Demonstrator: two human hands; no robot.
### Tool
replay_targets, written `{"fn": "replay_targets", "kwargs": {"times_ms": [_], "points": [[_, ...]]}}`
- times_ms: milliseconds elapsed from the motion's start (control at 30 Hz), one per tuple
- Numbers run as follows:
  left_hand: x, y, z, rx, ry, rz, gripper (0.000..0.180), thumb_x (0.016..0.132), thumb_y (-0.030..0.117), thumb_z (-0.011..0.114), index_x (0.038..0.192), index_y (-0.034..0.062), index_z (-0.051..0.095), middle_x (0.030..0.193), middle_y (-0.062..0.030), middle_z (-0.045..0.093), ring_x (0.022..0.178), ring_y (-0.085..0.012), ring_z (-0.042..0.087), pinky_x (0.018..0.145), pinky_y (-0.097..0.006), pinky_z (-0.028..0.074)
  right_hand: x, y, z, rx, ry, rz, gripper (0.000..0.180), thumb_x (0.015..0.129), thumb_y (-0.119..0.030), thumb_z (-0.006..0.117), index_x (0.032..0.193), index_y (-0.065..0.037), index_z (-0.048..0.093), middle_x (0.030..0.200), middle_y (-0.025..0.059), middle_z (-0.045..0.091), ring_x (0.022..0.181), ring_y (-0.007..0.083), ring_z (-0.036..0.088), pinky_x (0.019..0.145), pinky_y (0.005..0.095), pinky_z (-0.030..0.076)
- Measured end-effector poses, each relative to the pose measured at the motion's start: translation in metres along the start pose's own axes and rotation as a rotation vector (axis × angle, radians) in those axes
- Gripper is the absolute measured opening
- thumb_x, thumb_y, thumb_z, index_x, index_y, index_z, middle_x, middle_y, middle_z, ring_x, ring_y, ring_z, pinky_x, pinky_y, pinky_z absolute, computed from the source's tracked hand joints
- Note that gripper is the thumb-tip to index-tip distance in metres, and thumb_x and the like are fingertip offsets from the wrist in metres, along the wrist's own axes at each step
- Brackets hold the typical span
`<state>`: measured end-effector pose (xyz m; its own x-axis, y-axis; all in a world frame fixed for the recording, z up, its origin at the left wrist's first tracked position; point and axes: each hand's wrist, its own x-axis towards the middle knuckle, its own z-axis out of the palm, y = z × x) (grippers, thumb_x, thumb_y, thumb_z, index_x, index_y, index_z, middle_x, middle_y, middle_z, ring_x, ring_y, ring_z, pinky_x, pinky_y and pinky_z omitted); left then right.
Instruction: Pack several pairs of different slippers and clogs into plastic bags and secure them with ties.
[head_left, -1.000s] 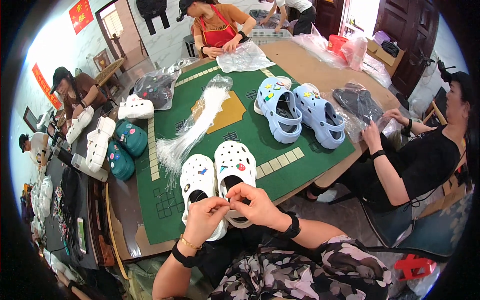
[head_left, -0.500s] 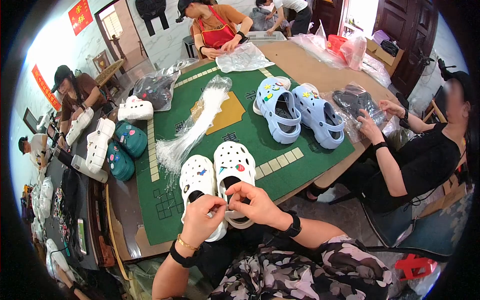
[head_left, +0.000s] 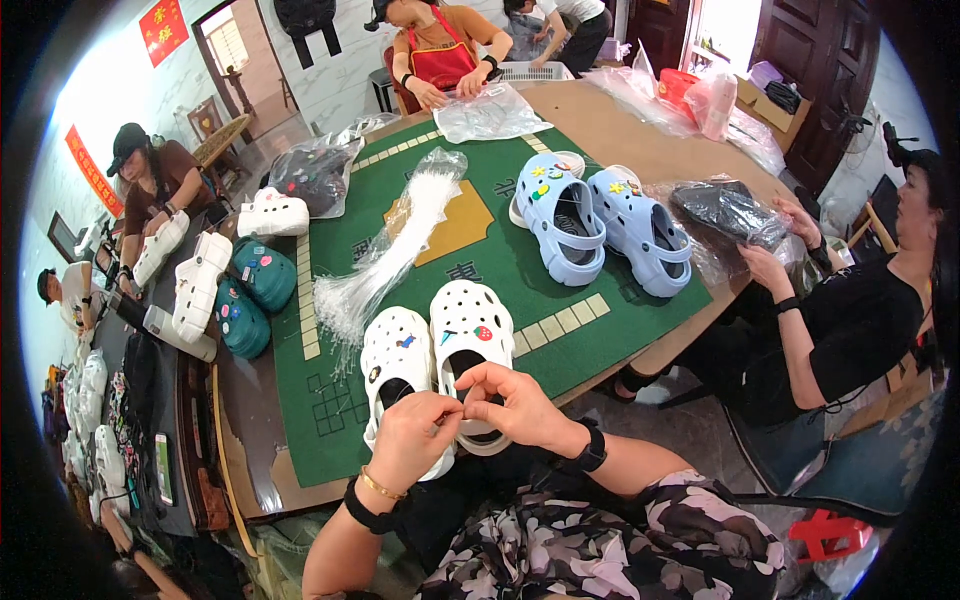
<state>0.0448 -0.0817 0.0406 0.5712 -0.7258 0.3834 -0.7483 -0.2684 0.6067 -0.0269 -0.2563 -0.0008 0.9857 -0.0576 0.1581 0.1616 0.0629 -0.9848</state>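
A pair of white clogs stands close to me at the near edge of the green mat (head_left: 560,385): a left clog (head_left: 398,342) and a right clog (head_left: 472,308), both with small charms. Over their heel ends, my left hand (head_left: 418,432) and my right hand (head_left: 515,405) meet with fingertips pinched together. What lies between the fingertips is too small to make out. Just beyond the clogs is a bundle of thin, clear-white plastic strands (head_left: 405,240), partly in a clear bag.
Light blue clogs (head_left: 562,228) stand right of centre. Teal clogs (head_left: 240,318) and white clogs (head_left: 200,285) are at the left. A bag of dark clogs (head_left: 312,180) lies behind them. At the right, a person handles a bagged dark pair (head_left: 730,212). Other people work around the table.
My fingertips have come together, with my left hand shifted slightly right. At the right, the person's hands have moved and the bagged pair has been turned.
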Motion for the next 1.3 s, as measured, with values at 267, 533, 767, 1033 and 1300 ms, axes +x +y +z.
{"fn": "replay_targets", "kwargs": {"times_ms": [267, 533, 767, 1033, 1300], "points": [[-0.002, 0.01, 0.002, 0.106, 0.142, 0.011, 0.008, 0.078, 0.004, 0.071, 0.086, 0.0037, 0.069, 0.079, -0.0091, 0.066, 0.07, -0.0269, 0.064, 0.061, -0.035, 0.051, 0.005, -0.004, 0.006, -0.094, 0.028, -0.005, 0.03, 0.087, -0.006, 0.067, 0.114, -0.002, 0.056, 0.083, -0.0007, 0.06, 0.073, 0.0056, 0.053, 0.069, 0.0237, 0.046], [-0.002, 0.013, 0.001, 0.198, 0.072, 0.119, 0.011, 0.075, 0.003, 0.069, 0.085, 0.0058, 0.066, 0.079, -0.0089, 0.063, 0.07, -0.0274, 0.063, 0.06, -0.037, 0.051, 0.004, 0.001, 0.007, -0.121, 0.025, -0.035, 0.03, 0.084, -0.003, 0.064, 0.113, -0.003, 0.055, 0.079, -0.002, 0.057, 0.069, 0.0051, 0.052, 0.064, 0.0231, 0.046], [0.001, 0.012, 0.009, 0.455, -0.009, 0.255, 0.014, 0.069, 0.013, 0.067, 0.081, 0.0087, 0.059, 0.074, -0.0056, 0.053, 0.067, -0.0232, 0.057, 0.062, -0.036, 0.045, 0.003, -0.01, 0.012, -0.246, 0.022, -0.034, 0.031, 0.081, -0.005, 0.063, 0.112, -0.007, 0.056, 0.071, 0.0035, 0.058, 0.064, 0.0118, 0.056, 0.061, 0.0277, 0.047], [0.003, 0.018, 0.006, 0.552, -0.145, 0.292, 0.013, 0.065, 0.012, 0.063, 0.076, 0.0102, 0.057, 0.071, -0.005, 0.052, 0.066, -0.0226, 0.055, 0.063, -0.037, 0.039, 0.004, -0.018, 0.013, -0.41, -0.027, -0.075, 0.032, 0.074, -0.008, 0.063, 0.105, -0.006, 0.056, 0.075, 0.0144, 0.062, 0.069, 0.0345, 0.062, 0.062, 0.0406, 0.048], [0.001, 0.014, 0.003, 0.585, -0.195, 0.304, 0.013, 0.065, 0.013, 0.064, 0.078, 0.01, 0.06, 0.071, -0.0047, 0.053, 0.066, -0.0233, 0.056, 0.061, -0.037, 0.039, 0.004, -0.01, 0.011, -0.492, -0.07, -0.16, 0.03, 0.072, -0.006, 0.062, 0.102, -0.006, 0.057, 0.075, 0.014, 0.061, 0.071, 0.0349, 0.061, 0.062, 0.0423, 0.048]]}}
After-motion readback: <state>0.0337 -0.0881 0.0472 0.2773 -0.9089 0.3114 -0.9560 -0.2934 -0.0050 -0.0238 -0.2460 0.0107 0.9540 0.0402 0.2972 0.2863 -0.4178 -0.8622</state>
